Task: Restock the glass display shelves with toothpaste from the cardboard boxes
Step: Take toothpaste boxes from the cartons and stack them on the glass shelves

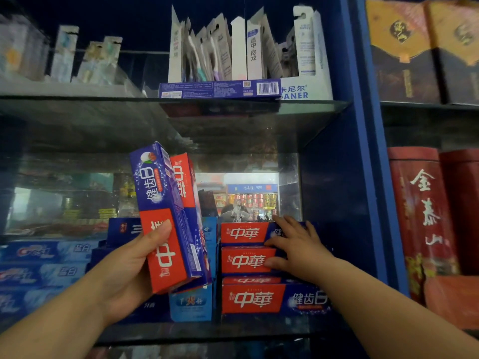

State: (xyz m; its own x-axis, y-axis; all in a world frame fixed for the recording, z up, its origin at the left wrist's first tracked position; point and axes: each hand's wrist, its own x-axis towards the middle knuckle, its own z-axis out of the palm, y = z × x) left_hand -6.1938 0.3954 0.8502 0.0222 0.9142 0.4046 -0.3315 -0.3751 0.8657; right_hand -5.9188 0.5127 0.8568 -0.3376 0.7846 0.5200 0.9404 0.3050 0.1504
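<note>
Our left hand [129, 268] grips two upright toothpaste boxes [166, 216]; our right hand [298, 244], fingers straight, presses the stack [248, 260] at right (best squared flush before adding more).

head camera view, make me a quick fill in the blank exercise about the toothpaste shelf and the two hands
1. The left hand grips upright red-and-blue toothpaste boxes, its ___ pressed on the red front.
2. The right hand rests on a stack of ___ matching boxes.
3. White toothbrush packs stand on the ___ glass shelf.

Missing words: thumb; three; upper
</note>
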